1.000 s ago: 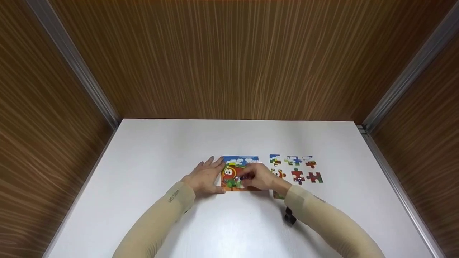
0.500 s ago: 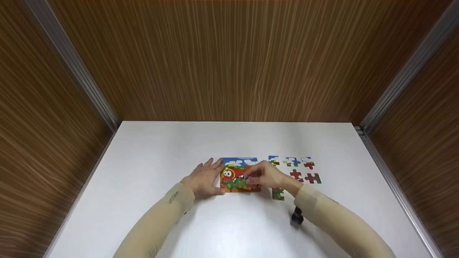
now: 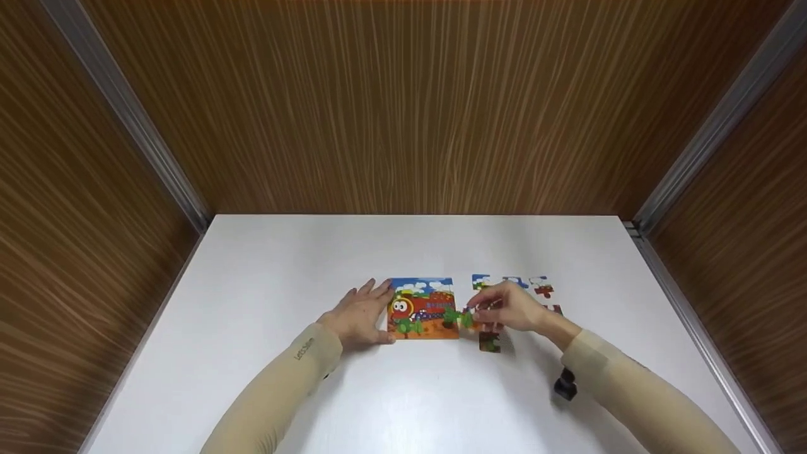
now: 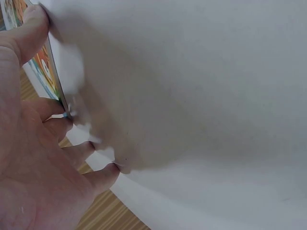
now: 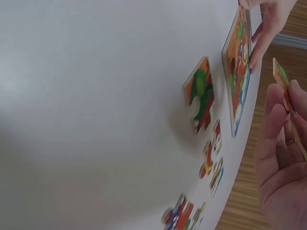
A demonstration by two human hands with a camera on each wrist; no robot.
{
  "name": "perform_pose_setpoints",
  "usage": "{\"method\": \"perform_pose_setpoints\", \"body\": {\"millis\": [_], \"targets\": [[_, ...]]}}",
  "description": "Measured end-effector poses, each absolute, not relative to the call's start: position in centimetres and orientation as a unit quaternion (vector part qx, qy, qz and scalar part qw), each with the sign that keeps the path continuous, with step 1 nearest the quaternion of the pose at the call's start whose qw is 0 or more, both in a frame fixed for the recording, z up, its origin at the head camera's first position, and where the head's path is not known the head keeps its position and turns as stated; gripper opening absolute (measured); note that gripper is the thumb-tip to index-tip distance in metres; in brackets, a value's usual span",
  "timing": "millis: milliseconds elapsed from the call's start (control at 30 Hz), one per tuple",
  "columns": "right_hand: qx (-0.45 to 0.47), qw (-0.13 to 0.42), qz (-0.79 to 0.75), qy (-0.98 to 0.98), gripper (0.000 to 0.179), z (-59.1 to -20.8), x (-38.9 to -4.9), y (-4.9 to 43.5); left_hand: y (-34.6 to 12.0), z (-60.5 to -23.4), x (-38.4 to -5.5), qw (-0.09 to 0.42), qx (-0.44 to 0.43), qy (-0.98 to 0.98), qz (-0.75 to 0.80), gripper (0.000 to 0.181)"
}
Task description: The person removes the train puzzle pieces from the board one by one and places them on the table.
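My left hand (image 3: 359,318) lies with its fingers spread at the left edge of the puzzle board (image 3: 419,309), thumb and fingertips touching that side. The board shows a red cartoon engine with eyes under a blue, cloudy sky. Just right of the board, my right hand (image 3: 514,309) pinches a green and orange puzzle piece (image 5: 282,81) between thumb and fingers, held up off the table. Under and beside this hand lie loose puzzle pieces, partly hidden by it. One green and red corner piece (image 3: 490,342) shows just below the hand.
More loose pieces lie toward the back right, among them a blue-edged piece (image 3: 480,281) and a red and white piece (image 3: 541,287). They rest on a white table (image 3: 315,252) with wood-grain panels (image 3: 403,107) at the back and sides.
My right hand has moved right from over the board to the loose pieces, carrying the pinched puzzle piece. More of the board's picture is uncovered. My left hand stays in place.
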State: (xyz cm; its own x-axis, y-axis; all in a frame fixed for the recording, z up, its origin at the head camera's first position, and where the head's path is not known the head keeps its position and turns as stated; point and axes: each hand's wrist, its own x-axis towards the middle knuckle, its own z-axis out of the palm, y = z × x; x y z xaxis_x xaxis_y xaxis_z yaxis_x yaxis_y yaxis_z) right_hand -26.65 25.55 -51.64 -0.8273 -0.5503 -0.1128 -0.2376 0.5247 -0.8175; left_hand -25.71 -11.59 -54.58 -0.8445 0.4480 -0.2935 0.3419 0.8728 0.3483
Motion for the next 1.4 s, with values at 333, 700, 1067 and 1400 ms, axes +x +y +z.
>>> {"method": "perform_pose_setpoints", "body": {"millis": [333, 700, 1067, 1400], "targets": [[-0.172, 0.179, -0.454, 0.856, 0.022, -52.1, -26.0, 29.5, -11.6, -54.4, -25.8, 0.186, 0.209, 0.949, 0.142, 0.113], [-0.154, 0.179, -0.472, 0.850, 0.022, -52.8, -25.1, 33.4, -11.7, -54.3, -25.7, 0.184, 0.212, 0.950, 0.135, 0.114], [-0.134, 0.207, -0.465, 0.850, 0.025, -53.8, -24.6, 35.4, -11.5, -54.3, -25.7, 0.185, 0.200, 0.952, 0.141, 0.112], [-0.108, 0.188, -0.406, 0.888, 0.020, -54.2, -24.3, 35.5, -11.7, -54.4, -25.7, 0.186, 0.206, 0.950, 0.143, 0.112]]}}
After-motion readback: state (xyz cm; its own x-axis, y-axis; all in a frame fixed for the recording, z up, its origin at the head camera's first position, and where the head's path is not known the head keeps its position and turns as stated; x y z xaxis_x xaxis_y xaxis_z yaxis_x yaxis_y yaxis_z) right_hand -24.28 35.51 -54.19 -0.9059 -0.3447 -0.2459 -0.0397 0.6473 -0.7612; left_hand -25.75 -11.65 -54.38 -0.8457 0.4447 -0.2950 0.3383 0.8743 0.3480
